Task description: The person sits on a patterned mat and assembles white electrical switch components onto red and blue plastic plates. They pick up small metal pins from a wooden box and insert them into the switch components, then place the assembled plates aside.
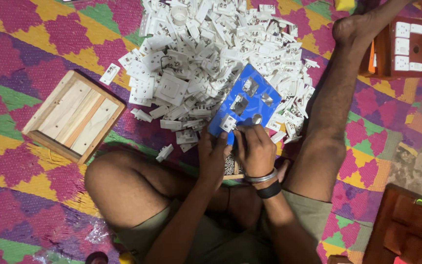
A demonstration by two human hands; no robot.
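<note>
Centre frame: blue plate (248,102) with cutouts, lower edge gripped by left hand (214,152); right hand (256,146) pinching white switch (228,122) into corner cutout. Step judged: seating switch. Next: firm, square press. White parts pile (211,54) above; wooden tray (74,116) left.

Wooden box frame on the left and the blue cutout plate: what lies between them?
In the head view, the heap of white switch and socket parts lies between the wooden box frame and the blue plate, on the patterned mat.

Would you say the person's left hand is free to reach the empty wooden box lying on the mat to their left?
Probably not at once: the left hand is gripping the blue panel. The wooden box lies open beyond the bent left knee, otherwise unobstructed.
</note>
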